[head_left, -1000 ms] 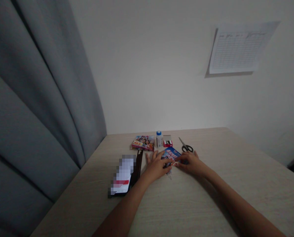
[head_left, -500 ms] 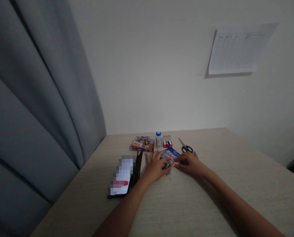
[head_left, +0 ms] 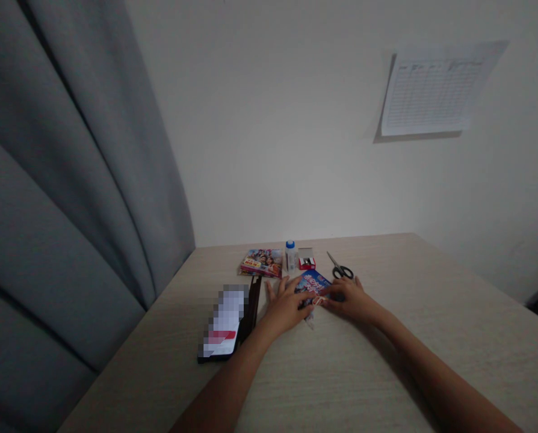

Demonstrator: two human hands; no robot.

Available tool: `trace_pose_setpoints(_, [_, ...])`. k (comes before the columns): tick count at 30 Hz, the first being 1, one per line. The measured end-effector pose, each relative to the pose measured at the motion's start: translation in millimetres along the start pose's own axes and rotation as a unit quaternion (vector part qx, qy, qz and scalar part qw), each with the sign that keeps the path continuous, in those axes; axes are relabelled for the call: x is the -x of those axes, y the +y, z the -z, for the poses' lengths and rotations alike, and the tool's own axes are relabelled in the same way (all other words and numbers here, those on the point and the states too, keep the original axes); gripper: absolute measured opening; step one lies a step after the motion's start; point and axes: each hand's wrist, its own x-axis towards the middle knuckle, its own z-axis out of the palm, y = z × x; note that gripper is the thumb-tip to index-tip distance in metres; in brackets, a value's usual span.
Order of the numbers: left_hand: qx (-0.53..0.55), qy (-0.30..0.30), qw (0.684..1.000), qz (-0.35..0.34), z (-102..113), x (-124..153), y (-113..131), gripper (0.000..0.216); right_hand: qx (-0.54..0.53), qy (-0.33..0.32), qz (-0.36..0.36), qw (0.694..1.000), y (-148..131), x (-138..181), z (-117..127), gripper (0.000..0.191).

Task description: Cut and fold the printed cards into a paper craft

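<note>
Two risks, by my judgement. Near: the left hand [head_left: 283, 307], flat with its fingers spread, slips sideways into the phone [head_left: 226, 328] just beside it. Far: a push slides the blue printed packet [head_left: 314, 281] into the scissors [head_left: 340, 267] or the blue-capped bottle [head_left: 290, 255] close behind. The packet lies flat on the counter [head_left: 341, 373], under both hands' fingertips. Right hand [head_left: 352, 299]: pinching or pressing, cannot tell.

Home desk [head_left: 386, 361], curtain [head_left: 70, 180], wall chart [head_left: 431, 90]
</note>
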Motion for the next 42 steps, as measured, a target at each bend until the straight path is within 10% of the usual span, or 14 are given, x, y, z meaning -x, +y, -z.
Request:
trace_pose_setpoints(22, [0.016, 0.054, 0.998, 0.008, -0.5, 1.9, -2.1, 0.044, -0.001, 0.004, 0.008, 1.0, 0.9, -0.2, 0.9, 0.044])
trace_pose_setpoints(42, [0.003, -0.042, 0.999, -0.022, 20.4, 9.3, -18.8, 0.044, -0.087, 0.054, 0.125, 0.987, 3.8, -1.0, 13.2, 0.032])
